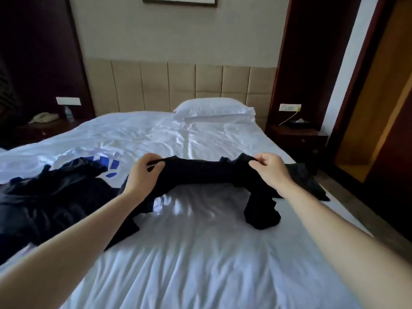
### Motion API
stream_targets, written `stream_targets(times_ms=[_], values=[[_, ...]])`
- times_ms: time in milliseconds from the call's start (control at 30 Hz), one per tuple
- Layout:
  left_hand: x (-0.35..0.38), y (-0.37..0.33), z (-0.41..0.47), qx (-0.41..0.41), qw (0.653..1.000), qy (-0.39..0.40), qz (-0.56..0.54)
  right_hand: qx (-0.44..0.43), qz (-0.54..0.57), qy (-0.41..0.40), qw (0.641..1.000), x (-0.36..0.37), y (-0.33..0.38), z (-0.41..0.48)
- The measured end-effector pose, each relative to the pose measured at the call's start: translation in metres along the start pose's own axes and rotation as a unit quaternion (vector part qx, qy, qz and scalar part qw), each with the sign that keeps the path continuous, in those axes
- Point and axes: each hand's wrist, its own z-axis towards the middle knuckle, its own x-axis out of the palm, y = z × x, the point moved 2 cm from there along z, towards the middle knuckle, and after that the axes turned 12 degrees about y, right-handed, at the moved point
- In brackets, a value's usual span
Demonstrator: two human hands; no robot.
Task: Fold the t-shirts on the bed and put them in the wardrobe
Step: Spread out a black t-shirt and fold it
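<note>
Left grip (142, 172): thumb and fingers pinch the top edge of the black t-shirt (200, 172), raised just off the bed (200, 264).
Right grip (270, 170): pinches the same edge at its other end.
Shirt position: slung between both grips, middle sagging, lower cloth bunched on the sheet.
Risk, slip: both pinches look shallow, so a shake could pull the hem free.
Risk, snag: the shirt's left tail touches the pile of dark clothes (55, 197) beside the white t-shirt with blue print (104, 162), and lifting may drag them along.
Risk, edge: the right-hand cloth lies near the bed's side and could slide off.
Risk, fold: sleeves are hidden in the bunching, so a crooked fold is likely unless it is spread flat.
</note>
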Motion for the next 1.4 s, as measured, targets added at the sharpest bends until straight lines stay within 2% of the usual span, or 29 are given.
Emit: stream_targets(times_ms=[167, 267, 500, 833, 1033, 1300, 1400], values=[[0.019, 0.045, -0.089, -0.051, 0.998, 0.015, -0.022, 0.038, 0.003, 0.029, 0.999, 0.027, -0.047, -0.068], [0.031, 0.061, -0.133, -0.080, 0.996, 0.030, -0.005, 0.057, -0.033, 0.054, 0.996, 0.041, -0.064, -0.106], [0.043, 0.083, -0.187, -0.148, 0.983, 0.103, 0.025, 0.084, -0.103, 0.126, 0.983, 0.068, -0.095, -0.167], [0.054, 0.092, -0.217, -0.202, 0.937, 0.263, 0.112, 0.095, -0.246, 0.213, 0.941, 0.070, -0.115, -0.206], [0.062, 0.100, -0.220, -0.187, 0.905, 0.334, 0.186, 0.120, -0.317, 0.277, 0.899, 0.075, -0.124, -0.215], [0.068, 0.103, -0.225, -0.169, 0.873, 0.380, 0.253, 0.090, -0.382, 0.275, 0.878, 0.081, -0.123, -0.225], [0.068, 0.102, -0.221, -0.190, 0.859, 0.403, 0.252, 0.066, -0.424, 0.268, 0.863, 0.084, -0.119, -0.219]])
